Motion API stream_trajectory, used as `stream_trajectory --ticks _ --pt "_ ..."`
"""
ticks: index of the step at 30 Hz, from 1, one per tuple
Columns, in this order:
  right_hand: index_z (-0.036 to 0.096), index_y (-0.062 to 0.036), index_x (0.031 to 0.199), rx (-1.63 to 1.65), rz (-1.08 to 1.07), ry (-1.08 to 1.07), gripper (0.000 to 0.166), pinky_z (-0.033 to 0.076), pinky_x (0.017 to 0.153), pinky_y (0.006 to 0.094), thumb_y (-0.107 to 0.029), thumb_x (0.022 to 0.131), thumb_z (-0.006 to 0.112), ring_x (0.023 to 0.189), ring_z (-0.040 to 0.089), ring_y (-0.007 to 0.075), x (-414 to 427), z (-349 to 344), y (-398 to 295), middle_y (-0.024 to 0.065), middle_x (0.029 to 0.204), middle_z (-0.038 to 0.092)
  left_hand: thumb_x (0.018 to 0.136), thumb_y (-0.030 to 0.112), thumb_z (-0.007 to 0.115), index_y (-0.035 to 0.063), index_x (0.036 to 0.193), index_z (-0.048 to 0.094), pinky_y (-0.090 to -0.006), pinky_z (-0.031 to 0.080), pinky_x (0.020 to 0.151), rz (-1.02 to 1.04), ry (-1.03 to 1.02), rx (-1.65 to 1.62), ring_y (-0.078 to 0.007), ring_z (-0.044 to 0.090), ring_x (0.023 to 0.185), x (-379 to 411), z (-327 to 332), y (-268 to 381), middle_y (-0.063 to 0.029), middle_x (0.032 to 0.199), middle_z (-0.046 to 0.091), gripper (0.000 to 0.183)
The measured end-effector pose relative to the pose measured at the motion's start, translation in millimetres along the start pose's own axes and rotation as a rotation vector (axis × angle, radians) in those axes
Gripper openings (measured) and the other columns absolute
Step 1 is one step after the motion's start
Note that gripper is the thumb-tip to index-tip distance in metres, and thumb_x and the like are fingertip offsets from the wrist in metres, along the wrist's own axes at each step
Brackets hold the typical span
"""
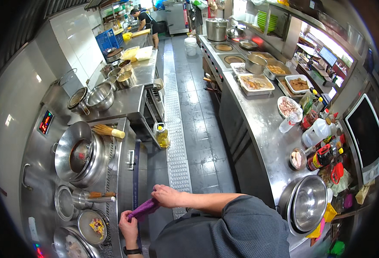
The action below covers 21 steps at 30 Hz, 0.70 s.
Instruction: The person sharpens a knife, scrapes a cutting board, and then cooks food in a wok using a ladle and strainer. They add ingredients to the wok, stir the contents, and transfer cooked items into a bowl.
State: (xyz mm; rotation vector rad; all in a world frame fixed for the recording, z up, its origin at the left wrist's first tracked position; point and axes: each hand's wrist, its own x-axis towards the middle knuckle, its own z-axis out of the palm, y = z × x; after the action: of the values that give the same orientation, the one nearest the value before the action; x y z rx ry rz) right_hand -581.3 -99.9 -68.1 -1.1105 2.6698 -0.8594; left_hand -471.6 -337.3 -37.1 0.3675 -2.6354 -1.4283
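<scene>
A folded purple cloth [145, 209] is stretched between my two hands beside the front edge of the steel wok range. One end is pinched in my left hand [129, 225], which wears a dark wristband. My right hand [167, 195] grips the other end, higher and farther right. To the left stands a steel ladle pot [79, 199] with a bamboo brush across it. A mesh strainer [88, 227] holds yellow and reddish food pieces. Beyond these sits a large wok [65, 151] on the range, and a bamboo wok brush [107, 130] lies near its far side.
On the right, a steel counter [254, 113] carries food trays, sauce bottles and stacked steel bowls [310, 203]. An oil jug [162, 135] stands on the floor by the left table. Down the aisle, a white bucket [190, 46] stands, and a person [144, 21] bends over the left counter.
</scene>
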Motion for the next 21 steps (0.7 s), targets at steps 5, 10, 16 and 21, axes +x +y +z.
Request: stream_trajectory --ticks 5,10,16,21 --pt "0.074 -0.0084 0.091 0.004 0.006 -0.016 0.02 0.044 0.099 0.0426 -0.02 0.074 0.072 0.124 0.047 0.036 -9 -30 0 0.0232 0.129 0.055 0.082 -0.001 0.062 -0.0007 0.091 0.063 -0.0275 0.049 0.064 0.024 0.073 0.08 -0.0089 0.057 0.066 1 -4 -7 -0.0012 0.073 0.061 0.01" --pt "0.068 -0.0026 0.097 0.553 0.232 -0.167 0.03 0.052 0.083 0.0399 -0.019 0.072 0.073 0.095 0.066 0.0339 -21 -95 12 0.0195 0.106 0.068 0.087 0.0 0.062 0.0007 0.096 0.058 -0.0259 0.047 0.082 0.172 -0.043 -0.185 -0.0128 0.058 0.083 8 0 1 -0.0043 0.091 0.061 0.01" --pt "0.063 0.0004 0.103 0.782 0.436 0.323 0.04 0.052 0.081 0.0373 -0.034 0.085 0.071 0.09 0.068 0.025 -44 -96 25 0.0162 0.095 0.07 0.095 0.01 0.059 0.0041 0.099 0.054 -0.0229 0.047 0.077 -0.086 -0.269 -0.739 -0.0078 0.056 0.082 23 17 40 -0.0006 0.09 0.059 0.01" --pt "0.061 -0.0031 0.112 1.21 0.605 0.277 0.046 0.048 0.085 0.0325 -0.046 0.102 0.047 0.095 0.058 0.0155 -41 -41 3 0.0062 0.101 0.064 0.098 0.02 0.057 0.0064 0.107 0.054 -0.0271 0.054 0.069 -0.174 -0.364 -0.763 -0.0117 0.062 0.087 20 60 108 -0.0048 0.097 0.063 0.017"
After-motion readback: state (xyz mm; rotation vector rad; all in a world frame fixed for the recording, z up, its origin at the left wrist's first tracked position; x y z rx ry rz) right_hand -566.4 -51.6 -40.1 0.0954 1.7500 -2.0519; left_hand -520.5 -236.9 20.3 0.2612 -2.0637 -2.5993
